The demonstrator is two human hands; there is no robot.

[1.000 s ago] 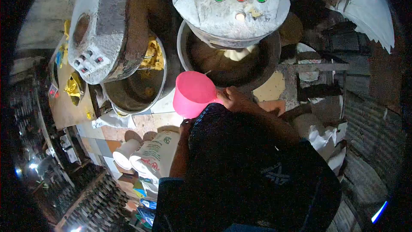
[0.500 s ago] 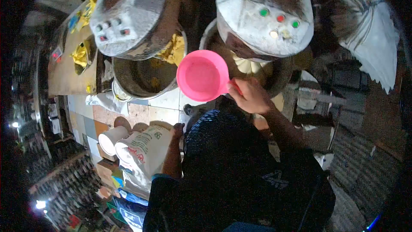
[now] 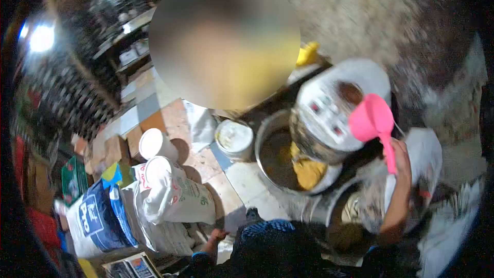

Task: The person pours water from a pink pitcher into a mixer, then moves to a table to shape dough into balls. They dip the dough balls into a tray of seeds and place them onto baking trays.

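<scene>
A pink plastic dipper (image 3: 371, 116) is raised at the right, its handle gripped by my right hand (image 3: 399, 155). Behind the dipper's cup is the white head of a dough mixer (image 3: 334, 108). Below that head, yellow dough (image 3: 309, 172) sits against the side of a metal mixing bowl (image 3: 261, 167). Pale dough (image 3: 351, 208) shows in a second bowl, under my right forearm. Low beside my body hangs my left hand (image 3: 218, 235), near a white printed sack (image 3: 180, 201); its fingers are too small and dim to read.
A white bucket (image 3: 234, 146) stands on the tiled floor beside the first bowl. To the left are white tubs (image 3: 154, 144), a blue sack (image 3: 95, 221) and a green crate (image 3: 76, 177). A large blurred oval hides the upper middle. A rough wall (image 3: 350, 10) rises behind the mixer.
My view has swung left, and the mixers now appear farther right. The dipper has gone from level over the bowls to raised and tilted, still in my right hand.
</scene>
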